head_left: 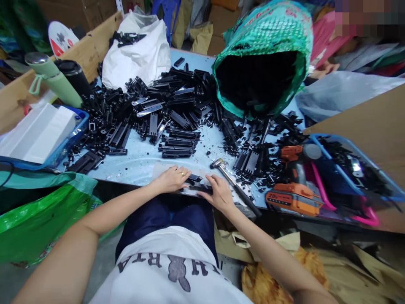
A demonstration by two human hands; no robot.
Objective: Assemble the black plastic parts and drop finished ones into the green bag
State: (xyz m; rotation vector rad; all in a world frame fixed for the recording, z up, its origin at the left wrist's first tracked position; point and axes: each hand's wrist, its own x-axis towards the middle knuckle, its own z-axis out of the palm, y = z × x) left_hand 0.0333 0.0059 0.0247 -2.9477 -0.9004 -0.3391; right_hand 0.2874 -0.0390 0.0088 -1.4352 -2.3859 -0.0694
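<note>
At the front edge of the table, my left hand is closed, its fingertips pressing on the left end of a narrow black plastic part. My right hand grips the other end, with the thumb on the near side and the fingers on the far side. The part lies low over a pale work plate, and my fingers hide both of its ends. Just right of my right hand rests a hammer with a metal head and a dark handle. Beyond my hands is a row of black strip-like parts.
Heaps of black parts cover the back. A green woven sack lies open-mouthed behind. On the right are an orange cordless drill and a blue basket; on the left, a green bottle and a blue tray. Another person's hand shows behind.
</note>
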